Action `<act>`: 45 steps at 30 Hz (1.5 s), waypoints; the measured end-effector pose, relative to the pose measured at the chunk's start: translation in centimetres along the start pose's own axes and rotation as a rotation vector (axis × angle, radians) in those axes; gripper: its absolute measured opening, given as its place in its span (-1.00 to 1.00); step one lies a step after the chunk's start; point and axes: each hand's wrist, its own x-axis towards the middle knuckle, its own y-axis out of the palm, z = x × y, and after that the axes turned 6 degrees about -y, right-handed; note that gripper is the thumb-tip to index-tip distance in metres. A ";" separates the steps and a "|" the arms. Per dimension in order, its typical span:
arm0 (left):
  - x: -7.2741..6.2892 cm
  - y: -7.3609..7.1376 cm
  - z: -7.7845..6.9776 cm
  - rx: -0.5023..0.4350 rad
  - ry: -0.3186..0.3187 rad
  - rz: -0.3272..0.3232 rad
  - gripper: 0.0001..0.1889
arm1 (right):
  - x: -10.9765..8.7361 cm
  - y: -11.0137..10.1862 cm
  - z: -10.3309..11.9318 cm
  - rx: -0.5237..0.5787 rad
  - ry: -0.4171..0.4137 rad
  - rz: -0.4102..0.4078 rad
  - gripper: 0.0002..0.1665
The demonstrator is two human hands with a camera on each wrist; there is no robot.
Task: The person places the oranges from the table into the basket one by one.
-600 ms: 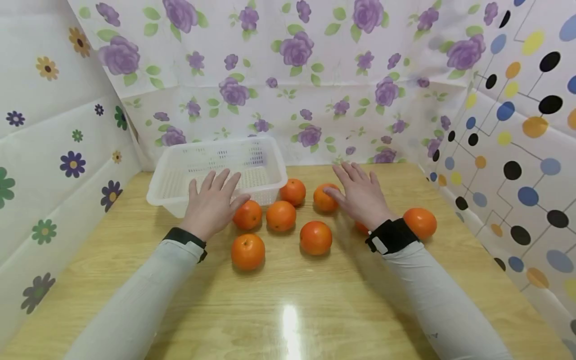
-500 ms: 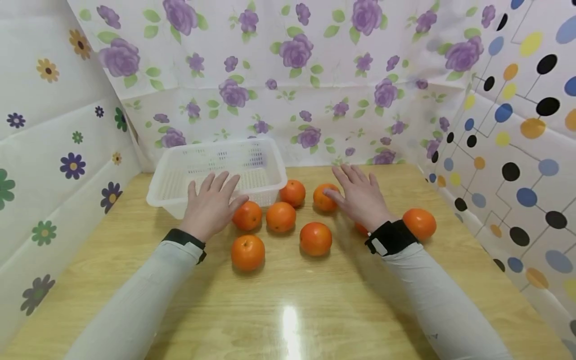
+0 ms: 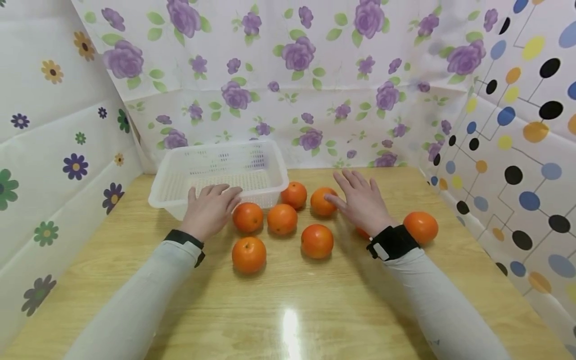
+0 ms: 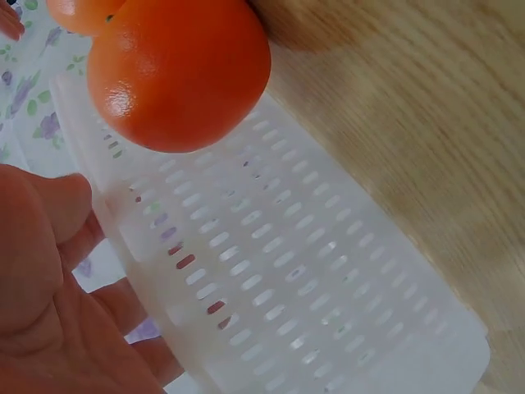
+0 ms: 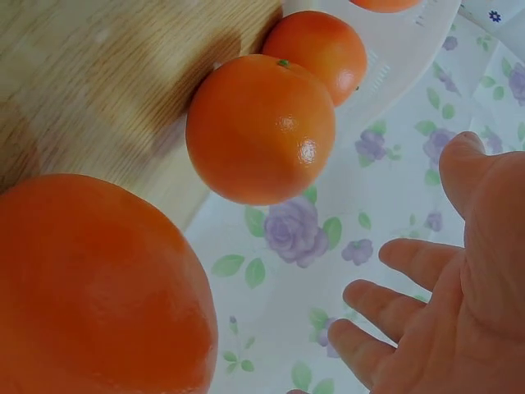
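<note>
My left hand (image 3: 208, 212) curls its fingers over the near rim of a white perforated plastic basket (image 3: 173, 204). In the left wrist view, the fingers (image 4: 123, 305) pass behind the basket wall and their colour shows through several slots. An orange (image 3: 248, 217) lies just right of that hand, against the basket. My right hand (image 3: 363, 202) hovers with spread, straight fingers and holds nothing. Its thumb overlaps another orange (image 3: 322, 202) in the head view; whether they touch I cannot tell. One orange (image 3: 362, 233) is mostly hidden under the right wrist.
More oranges lie on the wooden table (image 3: 252, 315): one (image 3: 294, 195) at the basket's right corner, others in the middle (image 3: 282, 219) and front (image 3: 249, 255), (image 3: 317, 241), and one (image 3: 420, 227) right of the right wrist. Patterned cloths (image 3: 342, 80) enclose the back and sides.
My left fingers, straight above the basket rim before, have bent down over it. The orange by my right thumb sits slightly further left. The right hand has hardly moved.
</note>
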 end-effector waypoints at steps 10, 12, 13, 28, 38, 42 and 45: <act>0.3 0.1 0.4 -0.045 0.024 -0.012 -0.60 | -0.3 0.0 -0.2 0.017 0.011 0.007 -0.03; 0.4 0.2 0.4 -0.046 0.030 -0.008 -0.60 | -0.4 -0.1 -0.1 0.016 0.014 0.012 -0.03; 0.5 0.2 0.4 -0.047 0.032 -0.005 -0.60 | -0.4 -0.1 -0.1 0.014 0.014 0.014 -0.04; 1.4 0.5 -0.8 -0.034 0.048 0.056 -0.58 | 0.3 -0.4 1.1 -0.016 -0.050 -0.004 -0.08; 2.1 0.8 -1.8 -0.049 0.057 0.085 -0.58 | 1.9 -1.0 4.0 -0.011 -0.188 -0.048 -0.21; 2.2 0.9 -2.2 -0.059 0.063 0.092 -0.58 | 2.6 -0.9 4.9 -0.005 -0.238 -0.056 -0.26; 2.3 1.1 -2.4 -0.060 0.075 0.088 -0.59 | 3.2 -0.7 5.2 -0.013 -0.259 -0.038 -0.29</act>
